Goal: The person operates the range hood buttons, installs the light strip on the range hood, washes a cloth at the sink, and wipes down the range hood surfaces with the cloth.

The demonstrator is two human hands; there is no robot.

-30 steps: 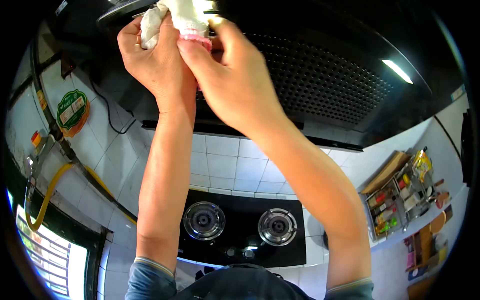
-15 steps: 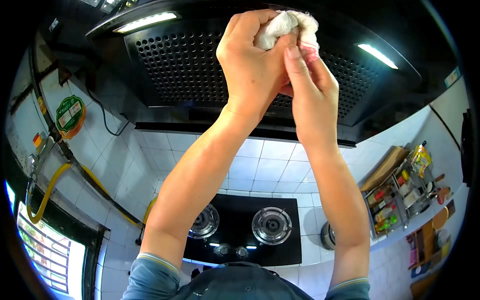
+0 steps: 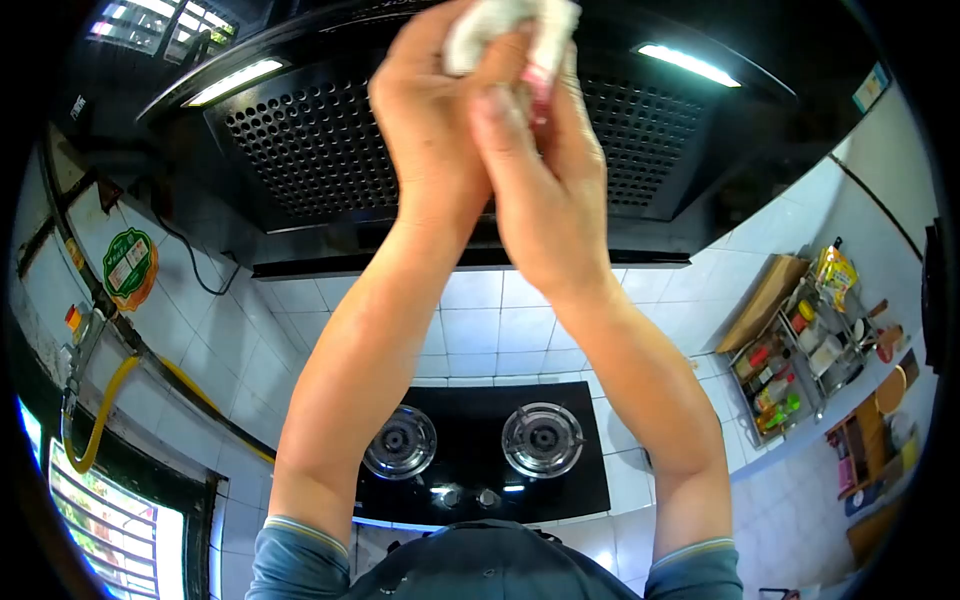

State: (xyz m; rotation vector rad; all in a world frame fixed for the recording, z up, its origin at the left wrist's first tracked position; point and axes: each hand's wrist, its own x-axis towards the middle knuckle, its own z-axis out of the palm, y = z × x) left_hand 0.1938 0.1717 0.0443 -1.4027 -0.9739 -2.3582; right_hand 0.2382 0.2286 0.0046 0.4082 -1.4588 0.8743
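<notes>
Both hands are raised close together in front of a black range hood with a perforated panel. My left hand is closed round a white cloth with a pink edge, its fingers partly hidden by the cloth. Pressed beside it, my right hand grips the cloth's pink part with thumb and fingers. The cloth's top reaches the upper edge of the view and looks slightly blurred.
Below is a black two-burner gas stove. A rack with bottles and a wooden board stand at the right. At the left are a yellow hose, a pipe and a barred window.
Since half a second ago, both hands and the cloth have shifted left and up in view. Earlier they were further left. The cloth stays between the hands.
</notes>
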